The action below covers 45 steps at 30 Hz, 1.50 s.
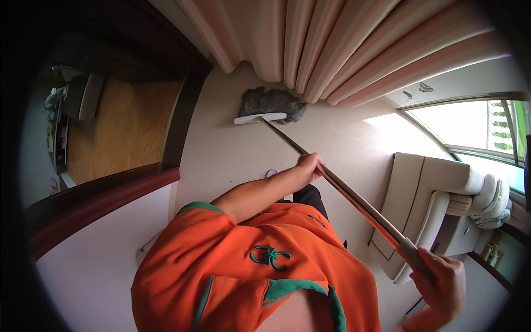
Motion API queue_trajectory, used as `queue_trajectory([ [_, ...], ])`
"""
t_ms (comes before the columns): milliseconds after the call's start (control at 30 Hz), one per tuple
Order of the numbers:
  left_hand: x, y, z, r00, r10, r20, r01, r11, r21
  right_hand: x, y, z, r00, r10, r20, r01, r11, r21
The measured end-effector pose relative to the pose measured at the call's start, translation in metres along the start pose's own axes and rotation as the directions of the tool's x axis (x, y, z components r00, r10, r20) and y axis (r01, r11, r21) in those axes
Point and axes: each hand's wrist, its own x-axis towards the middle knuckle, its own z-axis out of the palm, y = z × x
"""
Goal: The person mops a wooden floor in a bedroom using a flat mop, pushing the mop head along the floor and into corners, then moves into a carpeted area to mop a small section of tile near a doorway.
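Note:
My left hand (pixel 310 164) is closed around the middle of a long metal mop handle (pixel 361 201). Farther up the same pole, at its grip end on the right, my right hand (pixel 444 274) has its fingers wrapped about it. The pole slants down and away to a white mop bar (pixel 260 118) with a yellowish joint. A shaggy grey mop pad (pixel 271 101) spreads on the floor beyond the bar. Its far edge lies close to the hem of a pinkish-beige curtain (pixel 298 45).
Pale flooring (pixel 224 145) runs beneath me. A dark wood doorframe (pixel 182 120) at left opens onto a room with a wood floor (pixel 120 128). To the right stands a cream sofa (pixel 415 195) with cushions (pixel 493 193), below a bright window (pixel 464 124).

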Motion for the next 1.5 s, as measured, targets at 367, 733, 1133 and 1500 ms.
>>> queue_trajectory([
  [367,0.021,0.089,-0.221,0.964,0.142,-0.223,-0.181,0.969,-0.166,0.11,-0.064,0.123,0.845,-0.509,0.167,0.535,0.792,-0.294],
  [733,0.052,0.008,-0.13,0.815,0.051,-0.577,-0.119,0.99,-0.081,0.073,0.055,0.159,0.958,-0.211,0.195,0.256,0.935,-0.244],
  [1133,0.07,-0.3,0.151,0.908,-0.081,-0.41,0.176,0.964,0.199,-0.117,0.294,0.092,0.944,0.288,-0.16,-0.317,0.927,-0.201],
  [1500,0.003,-0.482,0.292,0.866,-0.5,0.014,0.427,0.752,0.502,-0.259,0.314,0.034,0.737,0.609,-0.295,-0.654,0.752,-0.082],
])
